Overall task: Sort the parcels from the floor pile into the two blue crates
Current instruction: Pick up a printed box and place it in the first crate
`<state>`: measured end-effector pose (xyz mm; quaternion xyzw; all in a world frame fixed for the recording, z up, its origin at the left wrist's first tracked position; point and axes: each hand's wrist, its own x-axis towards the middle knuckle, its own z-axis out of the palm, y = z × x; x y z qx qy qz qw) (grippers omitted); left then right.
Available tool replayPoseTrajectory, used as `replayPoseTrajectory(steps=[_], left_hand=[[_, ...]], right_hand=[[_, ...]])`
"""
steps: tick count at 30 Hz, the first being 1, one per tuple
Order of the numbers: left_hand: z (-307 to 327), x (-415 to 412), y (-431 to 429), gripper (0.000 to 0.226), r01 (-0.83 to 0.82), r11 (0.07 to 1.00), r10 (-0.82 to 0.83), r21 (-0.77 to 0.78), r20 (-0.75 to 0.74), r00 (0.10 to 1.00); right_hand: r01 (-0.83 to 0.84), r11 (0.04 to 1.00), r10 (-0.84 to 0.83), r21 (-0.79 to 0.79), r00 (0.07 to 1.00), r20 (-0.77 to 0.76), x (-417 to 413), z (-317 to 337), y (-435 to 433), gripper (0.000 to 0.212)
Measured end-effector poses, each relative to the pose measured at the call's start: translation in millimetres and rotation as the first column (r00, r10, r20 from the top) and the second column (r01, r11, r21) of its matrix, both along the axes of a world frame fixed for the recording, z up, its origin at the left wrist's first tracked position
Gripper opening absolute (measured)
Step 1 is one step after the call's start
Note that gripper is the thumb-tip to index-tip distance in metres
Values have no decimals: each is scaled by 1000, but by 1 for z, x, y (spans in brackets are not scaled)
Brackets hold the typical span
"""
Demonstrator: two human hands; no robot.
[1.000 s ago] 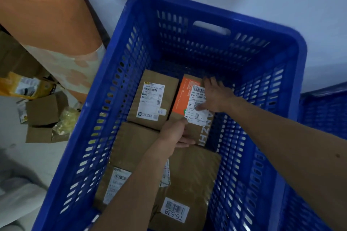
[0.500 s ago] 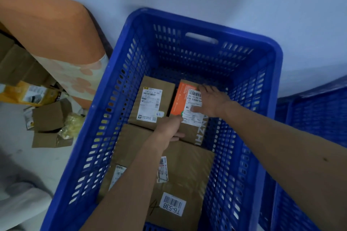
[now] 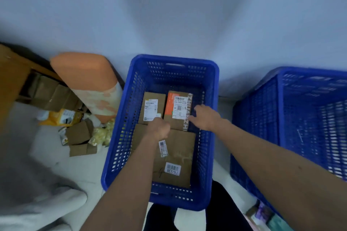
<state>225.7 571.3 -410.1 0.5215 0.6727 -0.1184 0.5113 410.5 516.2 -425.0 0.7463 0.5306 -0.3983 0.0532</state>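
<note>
The left blue crate (image 3: 120,137) stands against the wall with three parcels lying flat in it. At its far end are a brown labelled box (image 3: 150,97) and, to its right, an orange-and-brown box (image 3: 170,103). A large flat brown parcel (image 3: 182,146) marked T6-538 fills the near half. My left hand (image 3: 159,129) hovers over the seam between these parcels, fingers curled under, with nothing visible in it. My right hand (image 3: 204,118) reaches in from the right, its straight fingers by the orange box's right edge. The second blue crate (image 3: 281,118) is at the right.
The floor pile (image 3: 78,133) of small brown boxes and a yellow bag (image 3: 60,118) lies left of the crate, beside an orange padded seat (image 3: 84,69). More boxes sit under a wooden shelf (image 3: 11,73). Grey cloth (image 3: 37,193) covers the near left floor.
The view has pulled back and up, so both crates now show. My right hand has slid off the orange box's label to its right edge. My left hand has curled into a fist.
</note>
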Motion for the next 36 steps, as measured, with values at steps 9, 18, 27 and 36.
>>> replayPoseTrajectory(steps=[9, 18, 27, 36], left_hand=[[73, 11, -59, 17, 381, 916, -395, 124, 118, 911], [94, 23, -115, 21, 621, 734, -673, 275, 174, 719], [120, 61, -269, 21, 843, 468, -881, 265, 212, 422], [135, 88, -480, 28, 944, 158, -979, 290, 168, 112]], right_hand=[[365, 930, -366, 46, 930, 23, 4, 108, -106, 52], [627, 773, -635, 97, 764, 117, -53, 136, -260, 33], [886, 449, -890, 112, 433, 142, -99, 145, -444, 31], [982, 100, -988, 162, 79, 129, -148, 158, -673, 40]])
